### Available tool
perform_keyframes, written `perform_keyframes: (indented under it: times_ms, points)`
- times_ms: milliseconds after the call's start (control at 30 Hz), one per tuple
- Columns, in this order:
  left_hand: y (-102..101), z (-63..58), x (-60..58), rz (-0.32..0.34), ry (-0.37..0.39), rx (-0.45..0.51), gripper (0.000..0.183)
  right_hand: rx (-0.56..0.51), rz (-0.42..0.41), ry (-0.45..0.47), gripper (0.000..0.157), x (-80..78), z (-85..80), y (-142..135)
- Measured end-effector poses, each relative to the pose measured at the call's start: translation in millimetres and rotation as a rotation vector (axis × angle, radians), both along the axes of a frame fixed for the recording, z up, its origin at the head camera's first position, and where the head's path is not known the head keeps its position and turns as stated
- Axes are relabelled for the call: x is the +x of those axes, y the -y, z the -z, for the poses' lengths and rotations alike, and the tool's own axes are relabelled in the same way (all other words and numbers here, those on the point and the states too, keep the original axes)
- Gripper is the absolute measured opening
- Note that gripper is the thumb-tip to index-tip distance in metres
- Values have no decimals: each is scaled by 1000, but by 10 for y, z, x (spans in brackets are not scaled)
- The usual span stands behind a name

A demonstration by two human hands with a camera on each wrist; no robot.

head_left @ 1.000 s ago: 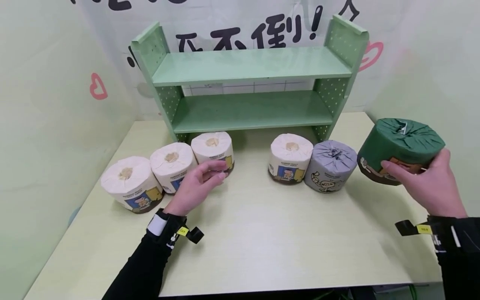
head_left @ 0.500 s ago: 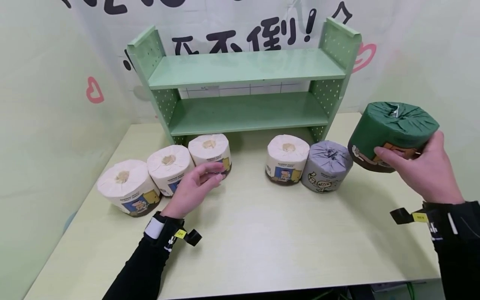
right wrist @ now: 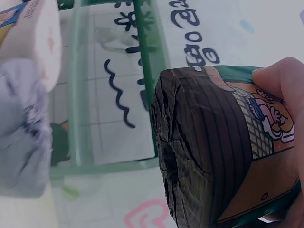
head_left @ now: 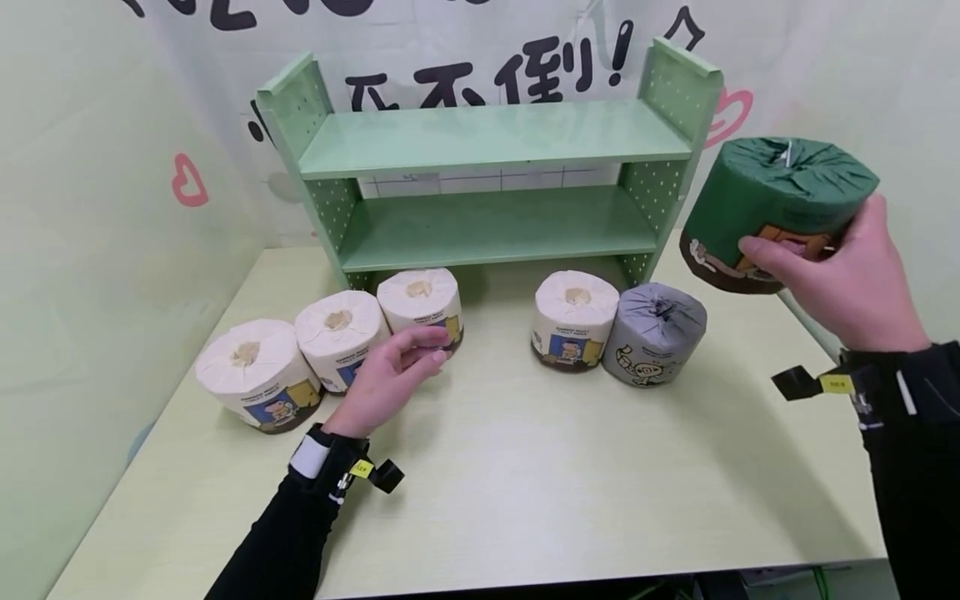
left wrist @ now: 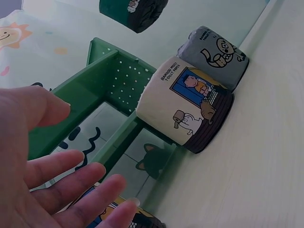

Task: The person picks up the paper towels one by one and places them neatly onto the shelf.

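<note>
My right hand (head_left: 855,275) grips a toilet paper roll in dark green wrapping (head_left: 780,212), held up in the air right of the shelf. Its dark brown underside faces the right wrist view, where my thumb (right wrist: 280,78) lies along the wrapper. My left hand (head_left: 393,371) is relaxed and holds nothing, in front of three white-wrapped rolls. Of these, one (head_left: 258,375) stands far left, one (head_left: 341,329) is partly behind the hand, and one (head_left: 420,300) is just past the fingertips. Toward the right, another white roll (head_left: 575,321) stands against a grey-purple roll (head_left: 655,333).
A green shelf (head_left: 495,221) with two bare boards stands at the back of the pale table (head_left: 540,483). Behind it hangs a white sheet (head_left: 480,33) with black lettering and pink hearts. The table's front edge runs along the bottom of the head view.
My right hand has lifted the green roll higher, moving it slightly left. The left hand stays in place, and the standing rolls have not moved. The head view has shifted slightly.
</note>
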State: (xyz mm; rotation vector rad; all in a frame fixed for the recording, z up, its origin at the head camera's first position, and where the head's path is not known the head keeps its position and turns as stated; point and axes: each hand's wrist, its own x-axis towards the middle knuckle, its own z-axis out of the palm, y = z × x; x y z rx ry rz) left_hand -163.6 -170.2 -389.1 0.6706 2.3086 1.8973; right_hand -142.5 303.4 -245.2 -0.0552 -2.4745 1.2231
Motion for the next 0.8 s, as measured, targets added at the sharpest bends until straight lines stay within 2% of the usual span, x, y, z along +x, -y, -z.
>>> perform_keyframes:
  times_ms: [200,433,633,800]
  points:
    - [1,12,5,4,-3,-10,40,-1,-24,5,86,-166,-253,133]
    - [-2,22,15,-5,0,-29,40,-63,-76,15,83,-405,-516,327]
    - [-8,15,41,-7,8,-33,40,-77,-101,20,81,-616,-641,485]
    - [-19,5,49,-27,-4,-74,35,-65,-106,6,80,-775,-732,595]
